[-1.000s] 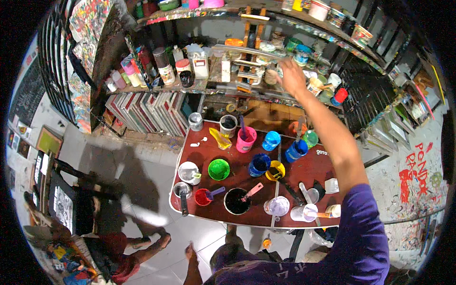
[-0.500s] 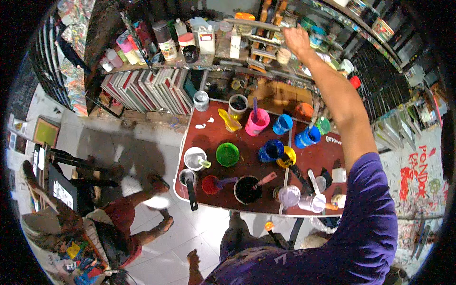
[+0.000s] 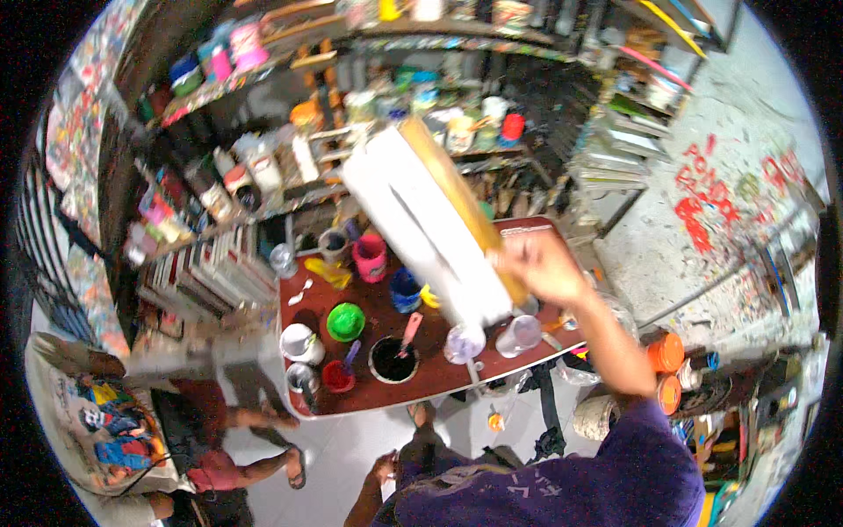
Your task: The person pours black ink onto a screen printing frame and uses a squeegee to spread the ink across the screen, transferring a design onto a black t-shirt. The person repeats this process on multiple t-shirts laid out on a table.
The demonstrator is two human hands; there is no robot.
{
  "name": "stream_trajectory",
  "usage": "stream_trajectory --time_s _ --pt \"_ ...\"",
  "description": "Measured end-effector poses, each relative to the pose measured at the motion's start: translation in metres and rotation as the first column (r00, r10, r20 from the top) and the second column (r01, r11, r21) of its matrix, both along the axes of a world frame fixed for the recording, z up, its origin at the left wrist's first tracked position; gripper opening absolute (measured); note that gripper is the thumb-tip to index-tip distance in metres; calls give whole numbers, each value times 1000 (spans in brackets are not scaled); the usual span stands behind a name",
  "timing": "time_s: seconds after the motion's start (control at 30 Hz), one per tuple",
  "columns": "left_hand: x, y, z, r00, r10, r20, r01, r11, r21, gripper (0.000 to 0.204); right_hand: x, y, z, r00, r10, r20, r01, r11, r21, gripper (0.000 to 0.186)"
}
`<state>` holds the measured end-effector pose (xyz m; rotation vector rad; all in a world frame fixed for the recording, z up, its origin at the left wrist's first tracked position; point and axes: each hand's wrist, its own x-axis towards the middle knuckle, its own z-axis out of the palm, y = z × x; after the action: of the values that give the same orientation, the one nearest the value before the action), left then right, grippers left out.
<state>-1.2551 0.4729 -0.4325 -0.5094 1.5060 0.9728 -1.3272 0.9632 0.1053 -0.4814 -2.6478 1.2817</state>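
Note:
My right hand [image 3: 546, 268] is closed on the lower right edge of a long white bar-like object with a tan side [image 3: 420, 195]. Motion smears the object, so its exact kind cannot be made out. It is held slanting above the dark red table [image 3: 439, 386], hiding part of the tabletop. Beneath and beside it stand a blue cup [image 3: 405, 288], a pink cup [image 3: 370, 259] and a purple-white tub [image 3: 464, 344]. Low in the picture hangs my left hand [image 3: 383, 467], away from the table. Its fingers are too unclear to read.
A green tub [image 3: 345, 321], a white tub [image 3: 301, 343], a red pot [image 3: 338, 376] and a black pot [image 3: 393, 360] stand on the table's left half. Shelves [image 3: 492, 151] of containers line the back. Framed panels [image 3: 206, 281] lean at left, near another person [image 3: 114, 430].
My right hand has come down from the back shelf and now holds the long white and tan object over the table. The view has turned to the right.

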Motion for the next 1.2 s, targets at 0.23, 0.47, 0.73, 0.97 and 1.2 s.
stream_trajectory --time_s 0.23,0.47,0.73,0.97,1.2 --pt "33 74 98 980 -196 -42 182 778 601 71 326 -72 -104 940 -318 124 338 815 -471 30" --pt "112 158 286 916 -295 -271 401 663 632 91 518 -194 -151 814 -549 188 559 653 -512 39" --pt "264 143 308 994 -108 -7 67 563 824 67 585 -368 -136 544 -832 -107 799 475 367 64" --pt "378 23 282 997 -74 -3 63 817 574 66 605 -552 -196 520 -841 149 552 464 693 73" --pt "534 -91 282 780 -596 188 406 711 574 69 774 -711 -256 -115 -986 -120 794 -163 585 23"
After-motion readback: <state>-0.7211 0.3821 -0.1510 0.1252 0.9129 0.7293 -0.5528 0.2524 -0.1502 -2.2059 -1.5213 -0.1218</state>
